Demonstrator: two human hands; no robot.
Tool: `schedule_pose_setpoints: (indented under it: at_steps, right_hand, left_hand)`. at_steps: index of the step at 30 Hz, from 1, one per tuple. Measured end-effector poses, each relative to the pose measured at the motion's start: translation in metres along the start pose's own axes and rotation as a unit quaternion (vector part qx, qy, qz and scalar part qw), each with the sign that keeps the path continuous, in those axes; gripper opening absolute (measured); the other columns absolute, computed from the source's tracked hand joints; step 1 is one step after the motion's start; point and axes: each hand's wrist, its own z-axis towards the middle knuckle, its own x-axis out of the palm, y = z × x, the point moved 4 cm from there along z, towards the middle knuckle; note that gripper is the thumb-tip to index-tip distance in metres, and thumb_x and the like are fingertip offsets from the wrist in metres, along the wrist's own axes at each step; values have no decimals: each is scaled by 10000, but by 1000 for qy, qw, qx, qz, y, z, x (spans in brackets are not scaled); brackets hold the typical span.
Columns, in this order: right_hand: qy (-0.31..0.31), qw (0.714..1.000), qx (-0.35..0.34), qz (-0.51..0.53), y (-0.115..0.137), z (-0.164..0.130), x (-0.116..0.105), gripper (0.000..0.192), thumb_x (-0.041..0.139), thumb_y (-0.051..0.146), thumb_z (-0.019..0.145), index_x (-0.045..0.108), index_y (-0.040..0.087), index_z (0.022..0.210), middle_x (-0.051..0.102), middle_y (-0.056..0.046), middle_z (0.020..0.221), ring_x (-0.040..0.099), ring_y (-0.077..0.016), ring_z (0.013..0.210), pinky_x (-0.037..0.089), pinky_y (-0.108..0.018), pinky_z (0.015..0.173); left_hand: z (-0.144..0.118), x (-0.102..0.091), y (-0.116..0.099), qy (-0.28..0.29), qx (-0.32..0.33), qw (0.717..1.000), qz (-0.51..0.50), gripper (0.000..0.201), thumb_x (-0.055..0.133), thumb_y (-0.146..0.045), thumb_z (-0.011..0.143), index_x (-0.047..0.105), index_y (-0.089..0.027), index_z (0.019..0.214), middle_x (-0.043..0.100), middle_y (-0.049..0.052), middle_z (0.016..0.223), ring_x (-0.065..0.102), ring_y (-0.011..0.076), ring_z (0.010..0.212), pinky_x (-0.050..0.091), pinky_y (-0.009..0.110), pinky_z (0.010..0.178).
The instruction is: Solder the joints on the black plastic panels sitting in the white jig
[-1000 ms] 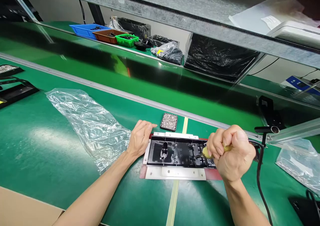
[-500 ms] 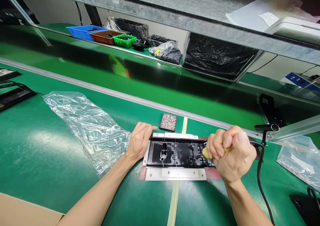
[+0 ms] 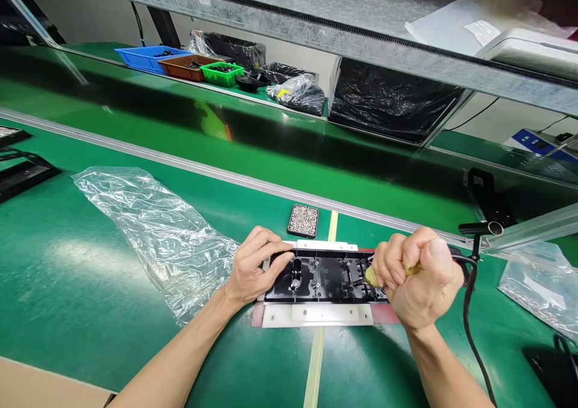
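A black plastic housing (image 3: 332, 278), ribbed inside, lies lengthwise in a fixture with white blocks (image 3: 325, 316) on a red base. My left hand (image 3: 257, 263) is at its left end, thumb over the inside and fingers along the upper wall, closed on that edge. My right hand (image 3: 419, 275) is wrapped in a fist around the yellow handle of a soldering iron (image 3: 371, 277). The iron's thin metal tip points left and down into the housing's right half; the exact contact spot is too small to tell. My right fist hides the housing's right end.
Just beyond the fixture stands a square tray of small metal parts (image 3: 303, 220). A clear plastic bag (image 3: 153, 227) lies left. A black tube holder (image 3: 481, 229) and a cable (image 3: 469, 330) stand right. Blue (image 3: 151, 58), brown (image 3: 189, 70) and green (image 3: 221, 76) bins sit at the back.
My left hand has moved right from beside the small-parts tray onto the housing's upper left edge. The right hand stays nearly in place, still holding the soldering iron.
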Motion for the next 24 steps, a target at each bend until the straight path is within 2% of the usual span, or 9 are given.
schedule_pose_setpoints:
  at_steps: [8,24]
  right_hand:
    - [10,1000,-17,5,1,-1,-1,450,535,415,978,419,201,599,335,60,435,266,-76,352,276,-182,320]
    - [1,1000,-4,11,0,-2,2,469,570,432,951,407,196,580,329,60,431,275,-76,347,277,-183,307]
  left_hand:
    - [-10,9,-1,89,49,994,-46,196,778,-261,914,737,-247,1105,670,4,747,562,163,697,426,345,675]
    - [-9,9,-2,93,57,994,-29,187,764,-286,937,736,-225,1111,680,-8,746,554,143,685,350,326,675]
